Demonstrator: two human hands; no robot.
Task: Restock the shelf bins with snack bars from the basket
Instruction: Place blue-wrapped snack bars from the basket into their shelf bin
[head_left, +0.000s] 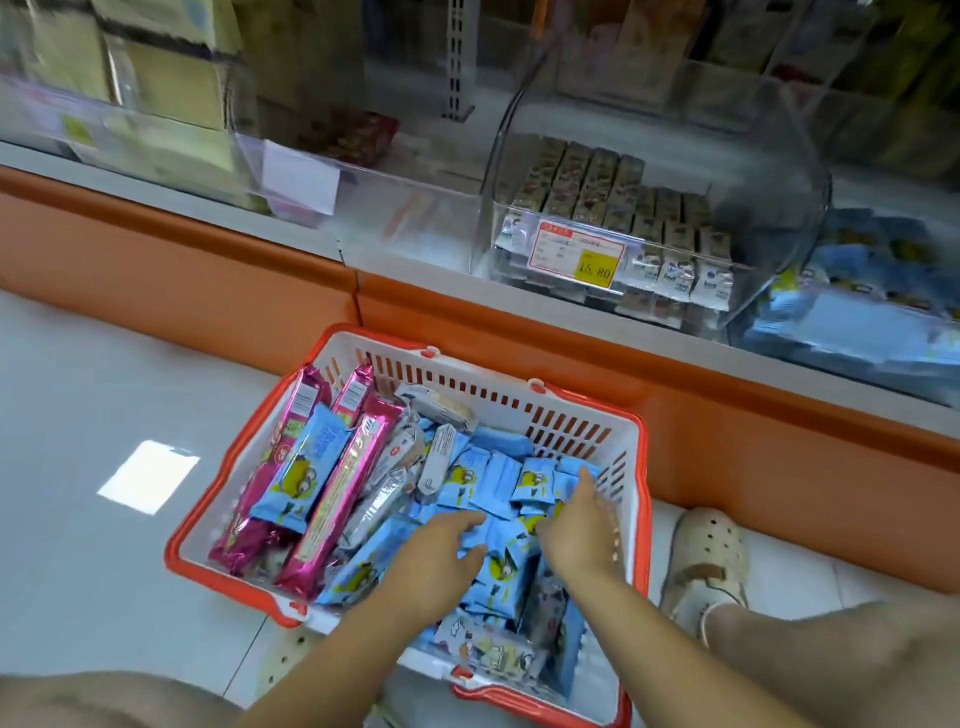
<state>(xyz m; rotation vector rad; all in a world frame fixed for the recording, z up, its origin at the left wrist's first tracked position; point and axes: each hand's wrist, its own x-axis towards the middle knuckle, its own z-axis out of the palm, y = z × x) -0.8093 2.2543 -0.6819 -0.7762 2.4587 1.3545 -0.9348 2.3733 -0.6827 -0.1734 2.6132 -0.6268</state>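
Basket (493, 395) sits on the floor below the shelf, with blue snack bars (498, 483) in its right half and pink bars (343, 467) in its left. Left hand (441, 556) and right hand (576, 530) lie spread on the blue pile, gripping nothing yet. Better to gather a squared handful between both palms for the blue-stocked bin (857, 312) up right of the basket.

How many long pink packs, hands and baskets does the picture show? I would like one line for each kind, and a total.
Long pink packs: 3
Hands: 2, left hand and right hand
Orange-rimmed basket: 1
Total: 6
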